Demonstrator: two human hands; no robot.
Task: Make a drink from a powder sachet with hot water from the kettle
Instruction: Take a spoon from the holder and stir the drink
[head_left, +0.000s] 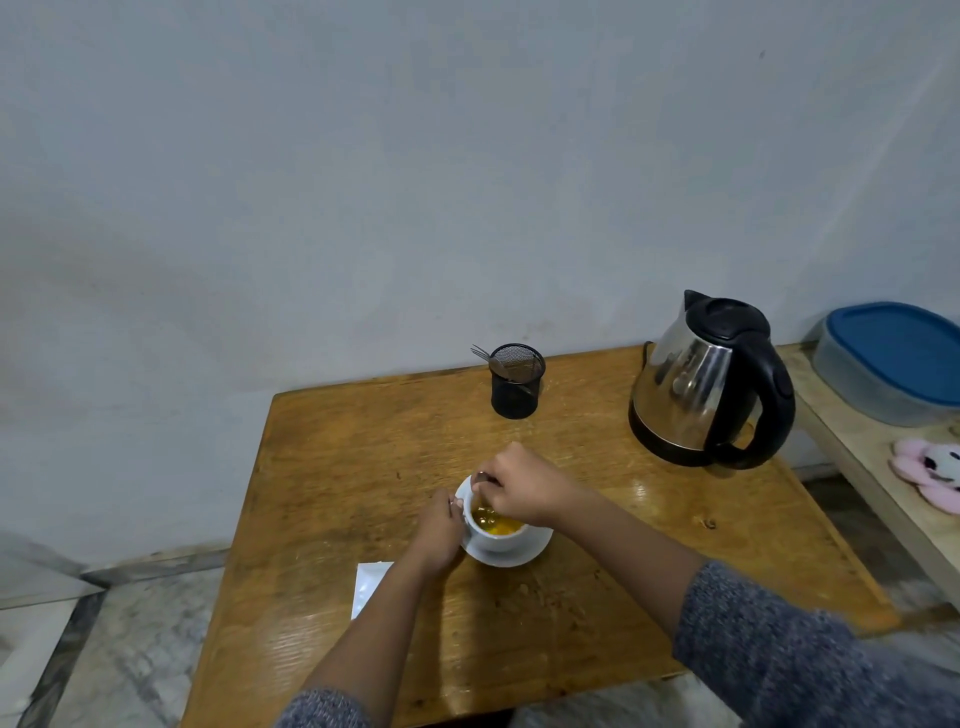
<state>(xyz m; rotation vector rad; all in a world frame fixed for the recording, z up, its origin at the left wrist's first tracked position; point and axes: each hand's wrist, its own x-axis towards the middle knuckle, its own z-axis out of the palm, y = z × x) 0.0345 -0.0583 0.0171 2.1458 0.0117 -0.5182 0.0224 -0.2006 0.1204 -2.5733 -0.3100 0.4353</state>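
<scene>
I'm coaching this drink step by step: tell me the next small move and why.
Probably stir on a little. The right hand holds a spoon dipped into the cup, the left hand steadies its side, and the orange liquid looks patchy, so the powder may not be fully dissolved.

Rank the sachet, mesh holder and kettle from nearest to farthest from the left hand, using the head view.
1. Sachet, on the table just left of the left hand.
2. Mesh holder, behind the cup.
3. Kettle, far right.
</scene>
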